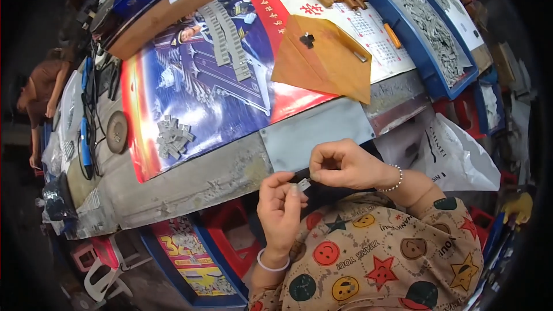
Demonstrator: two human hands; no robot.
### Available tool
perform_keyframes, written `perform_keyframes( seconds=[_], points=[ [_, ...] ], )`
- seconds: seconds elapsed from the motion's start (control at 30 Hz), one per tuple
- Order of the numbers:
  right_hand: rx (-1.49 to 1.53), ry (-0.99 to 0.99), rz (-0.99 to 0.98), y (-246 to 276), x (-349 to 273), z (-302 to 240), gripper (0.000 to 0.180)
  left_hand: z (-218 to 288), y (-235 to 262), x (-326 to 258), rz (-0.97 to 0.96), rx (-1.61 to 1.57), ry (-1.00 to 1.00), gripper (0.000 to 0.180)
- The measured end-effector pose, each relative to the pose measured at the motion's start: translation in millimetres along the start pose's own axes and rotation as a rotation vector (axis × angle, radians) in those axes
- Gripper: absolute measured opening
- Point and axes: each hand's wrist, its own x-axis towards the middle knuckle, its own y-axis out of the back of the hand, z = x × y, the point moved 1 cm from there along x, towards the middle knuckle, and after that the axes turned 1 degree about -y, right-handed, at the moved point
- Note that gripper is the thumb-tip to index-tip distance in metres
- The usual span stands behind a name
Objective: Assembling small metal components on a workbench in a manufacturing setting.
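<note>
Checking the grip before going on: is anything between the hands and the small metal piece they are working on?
Nothing visible. The left hand pinches the small metal piece in its fingers, and the right hand holds a black part right against it, above the table edge.

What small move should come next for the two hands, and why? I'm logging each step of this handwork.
Probably push the small grey metal piece onto the black part: the left hand pinches the piece right at the end of the part held by the right hand, just touching.
</note>
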Motion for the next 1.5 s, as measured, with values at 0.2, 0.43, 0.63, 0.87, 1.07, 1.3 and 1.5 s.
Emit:
perform_keyframes(
  seconds=[0.2,0.43,0.63,0.87,1.07,1.3,1.5],
  points=[
    [-0.107,0.018,0.035,-11,-1,1,0.005,-5,-1,-6,0.057,0.096,-0.110,0.027],
    [-0.436,0.208,0.066,-15,3,0,0.008,-18,1,-7,0.066,0.411,-0.402,0.030],
    [-0.491,0.239,0.067,-18,6,3,0.012,-19,3,-6,0.081,0.594,-0.554,0.031],
    [-0.451,0.255,0.110,-25,0,-2,0.014,-27,1,-10,0.119,0.494,-0.585,0.030],
    [-0.038,0.062,0.058,-26,-1,5,0.011,-28,1,-11,0.056,0.347,-0.618,0.030],
    [0.158,-0.022,-0.113,-16,1,13,0.014,-26,2,-5,-0.088,0.357,-0.701,0.031],
    [0.199,-0.078,-0.112,-18,-3,11,0.012,-19,-2,-9,0.072,0.344,-0.647,0.027]
  ],
)
